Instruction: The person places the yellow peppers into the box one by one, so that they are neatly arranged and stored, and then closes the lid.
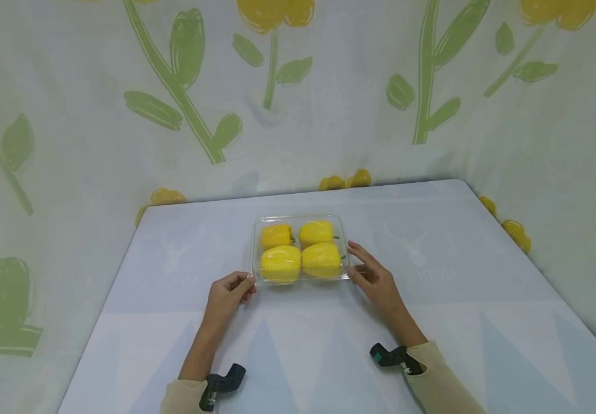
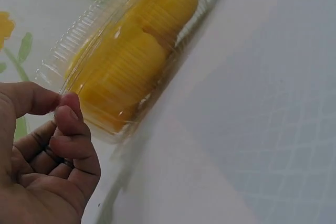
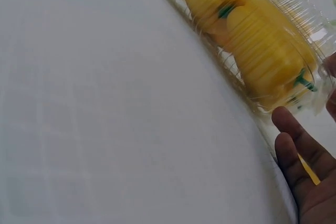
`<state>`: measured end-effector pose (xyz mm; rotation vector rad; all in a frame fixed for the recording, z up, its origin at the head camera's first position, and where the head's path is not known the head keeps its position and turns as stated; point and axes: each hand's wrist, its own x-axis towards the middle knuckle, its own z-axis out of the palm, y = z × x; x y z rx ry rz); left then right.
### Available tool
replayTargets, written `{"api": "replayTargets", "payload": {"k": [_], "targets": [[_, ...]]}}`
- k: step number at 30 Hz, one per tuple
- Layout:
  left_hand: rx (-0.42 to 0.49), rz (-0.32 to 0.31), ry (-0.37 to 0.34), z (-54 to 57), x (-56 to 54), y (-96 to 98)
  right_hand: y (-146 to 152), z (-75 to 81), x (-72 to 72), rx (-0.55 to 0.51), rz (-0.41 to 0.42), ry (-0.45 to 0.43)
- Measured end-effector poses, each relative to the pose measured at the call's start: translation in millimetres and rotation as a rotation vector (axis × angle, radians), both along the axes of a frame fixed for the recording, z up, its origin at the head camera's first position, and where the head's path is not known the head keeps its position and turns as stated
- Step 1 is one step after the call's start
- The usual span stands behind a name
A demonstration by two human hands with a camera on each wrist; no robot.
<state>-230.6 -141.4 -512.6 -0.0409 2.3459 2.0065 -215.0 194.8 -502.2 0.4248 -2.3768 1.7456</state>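
Note:
A clear plastic clamshell box with its lid down lies on the table, holding several yellow bell peppers with green stems. At the box's front left corner, my left hand pinches the rim between thumb and index finger; its other fingers are curled below. My right hand is at the right end, thumb near the front corner and fingers along the side. In the right wrist view, two digits hold the rim at the picture's edge, partly cut off, while two other fingers stretch out below the box.
The pale table has faint printed patterns and blue triangles near the front. Behind it and at the sides hangs a white curtain with green stems and yellow flowers. A dark wrist-camera mount sits on each wrist by the beige sleeves.

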Motion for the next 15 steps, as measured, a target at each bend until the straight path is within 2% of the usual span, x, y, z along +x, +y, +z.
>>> {"api": "replayTargets", "payload": {"k": [9, 12, 15], "targets": [[-0.018, 0.014, -0.02, 4.1, 3.1, 1.1, 0, -1.6, -1.6, -0.028, 0.016, -0.003], [-0.041, 0.009, -0.034, 3.3, 3.6, 0.3, 3, -11.8, -5.5, -0.031, 0.004, -0.018], [-0.148, 0.019, 0.0, 0.6, 4.1, -3.4, 8, -24.3, -10.4, -0.007, -0.045, -0.044]]}}
